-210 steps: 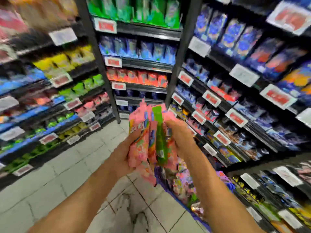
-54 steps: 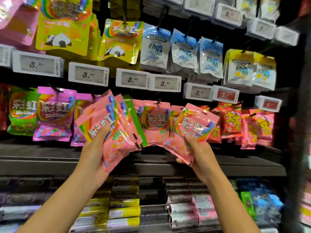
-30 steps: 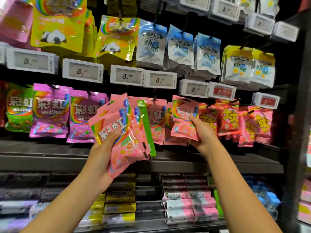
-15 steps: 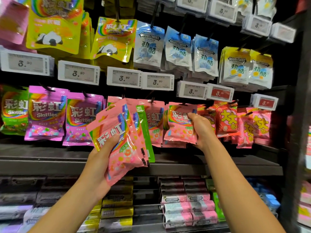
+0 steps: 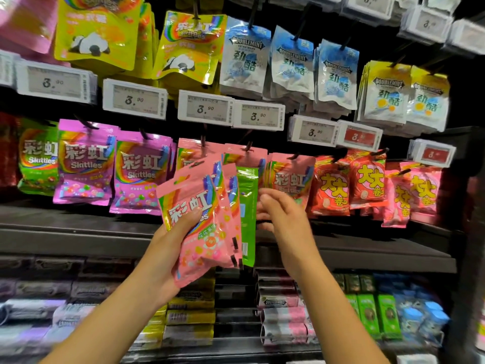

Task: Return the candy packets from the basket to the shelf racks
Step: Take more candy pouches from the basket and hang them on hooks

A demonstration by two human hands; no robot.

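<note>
The left hand (image 5: 168, 248) grips a fan of pink candy packets (image 5: 202, 222) with one green packet (image 5: 248, 211) at the back, held near the middle of the view. The right hand (image 5: 283, 214) holds nothing; its fingers are loosely spread and reach toward the fan at about 9 o'clock from it. The fan could slip and drop if the grip loosens while one packet is pulled out. The green packet could end up on a pink hook by mistake. Pink packets on hooks (image 5: 291, 177) hang at 12 o'clock above the right hand. Price tags (image 5: 258, 116) crowd the hooks and could snag a packet.
</note>
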